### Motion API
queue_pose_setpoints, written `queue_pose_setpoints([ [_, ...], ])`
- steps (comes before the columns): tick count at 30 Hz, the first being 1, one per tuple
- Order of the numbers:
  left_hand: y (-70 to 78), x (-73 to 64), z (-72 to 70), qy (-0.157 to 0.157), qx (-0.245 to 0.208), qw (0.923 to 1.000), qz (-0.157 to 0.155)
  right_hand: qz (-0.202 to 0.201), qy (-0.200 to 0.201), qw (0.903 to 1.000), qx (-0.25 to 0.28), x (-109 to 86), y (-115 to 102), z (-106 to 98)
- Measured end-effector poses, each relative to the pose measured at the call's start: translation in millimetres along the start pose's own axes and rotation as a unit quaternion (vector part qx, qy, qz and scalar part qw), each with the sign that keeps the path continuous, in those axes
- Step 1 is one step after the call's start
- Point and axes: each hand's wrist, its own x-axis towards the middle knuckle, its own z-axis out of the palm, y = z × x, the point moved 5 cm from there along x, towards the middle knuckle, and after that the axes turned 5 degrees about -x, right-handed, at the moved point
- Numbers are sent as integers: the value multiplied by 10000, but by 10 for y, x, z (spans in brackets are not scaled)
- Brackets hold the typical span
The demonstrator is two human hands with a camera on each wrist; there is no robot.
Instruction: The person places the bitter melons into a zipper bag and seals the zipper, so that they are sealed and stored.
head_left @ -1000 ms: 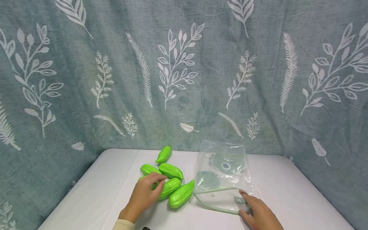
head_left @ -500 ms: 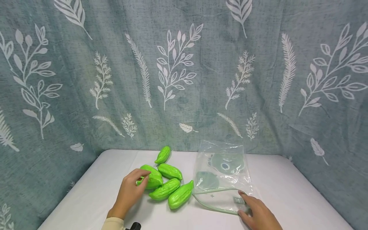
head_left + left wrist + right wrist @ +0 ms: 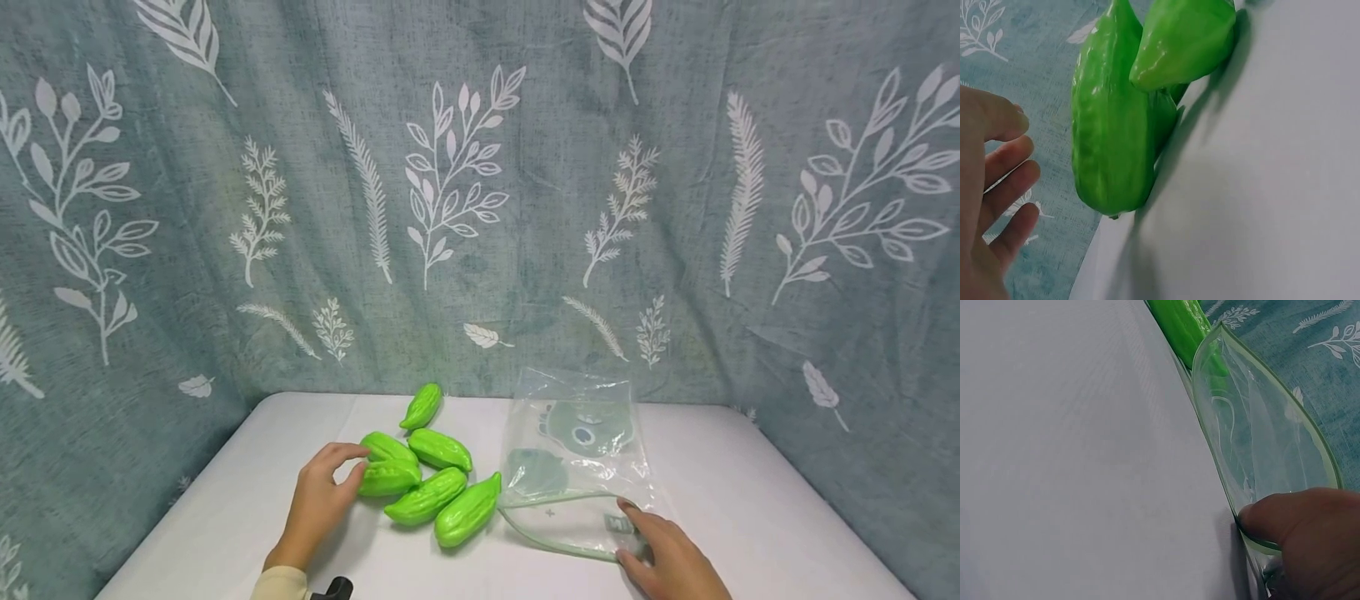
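Several bright green bitter melons lie on the white table, mostly in one cluster. My left hand (image 3: 318, 500) is at the cluster's left end, thumb and index finger apart, beside the nearest bitter melon (image 3: 388, 479). In the left wrist view, a gap shows between its loosely bent fingers (image 3: 1013, 181) and that melon (image 3: 1113, 137); nothing is in them. To the right lies a clear plastic zip bag (image 3: 588, 429) with green prints. My right hand (image 3: 671, 558) grips its right corner, thumb and index finger on opposite edges, and the green-rimmed mouth (image 3: 1300, 406) gapes.
One bitter melon (image 3: 422, 406) lies apart near the table's back edge. Another melon (image 3: 468, 510) points toward the bag's mouth. Behind the table (image 3: 750, 483) hangs a blue-green curtain (image 3: 547, 250) with white leaf prints. A black device (image 3: 339, 588) shows at the left wrist.
My left hand has moved left, from over the melons to the cluster's left end, uncovering the melons beneath it. The right hand keeps its grip on the bag. The head view has shifted slightly.
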Motion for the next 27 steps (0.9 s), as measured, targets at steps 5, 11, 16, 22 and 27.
queue_pose_setpoints([
  [5, -86, -35, -23, -34, 85, 9997, -239, 70, -149, 9999, -8, 6, 9, 26],
  [11, -179, -28, -11, -571, -87, 9946, -866, -40, -33, 10000, 52, -5, 1, 10],
  [16, -246, -32, 49, -1211, -210, 9830, -1366, -141, 56, 9998, 96, -13, -24, -13],
  [22, -261, -55, 92, -1575, -289, 9738, -1617, -271, 180, 9994, 73, -20, -29, -24],
  [27, -275, -95, 134, -1664, -205, 9728, -1601, -299, 137, 9991, 273, -29, -16, -14],
])
